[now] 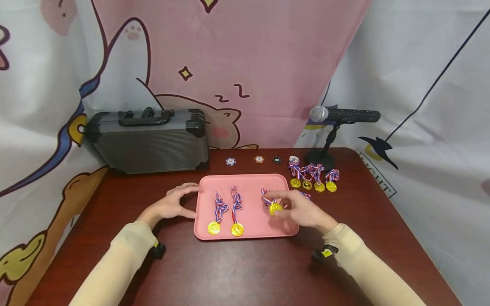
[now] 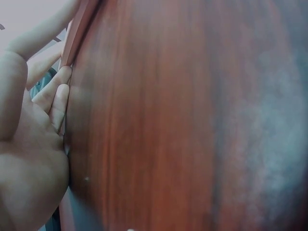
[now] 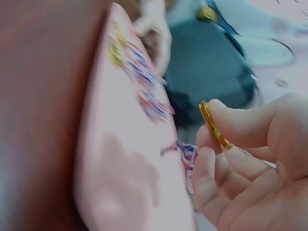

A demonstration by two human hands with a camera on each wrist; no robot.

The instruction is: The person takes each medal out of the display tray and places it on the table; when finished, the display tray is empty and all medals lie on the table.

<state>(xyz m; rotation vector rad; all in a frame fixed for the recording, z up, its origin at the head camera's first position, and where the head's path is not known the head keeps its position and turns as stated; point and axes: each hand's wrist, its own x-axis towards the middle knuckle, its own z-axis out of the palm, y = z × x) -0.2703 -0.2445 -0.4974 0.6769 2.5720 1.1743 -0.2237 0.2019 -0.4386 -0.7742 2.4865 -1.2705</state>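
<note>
Head view first: there's a pink tray mid-frame on the dark wood tabletop. The left hand is at its left edge, thumb and fingers spread apart and touching the rim, so that grip isn't clenched on anything. The right hand is over the tray's right side, its grip pinching a gold medal, with the striped ribbon just beside the fingers. Two more medals lie in the tray's left half, ribbons bunched above them. Upper left there's a grey case, then three chips along the back edge, plus a mic and a row of medals to the right. Left wrist cam is mostly wood grain, tbh, with the left hand down the left side. Right wrist cam has the pinched medal nearly edge-on, right of centre, and the tray's medals blurry up top left.
</note>
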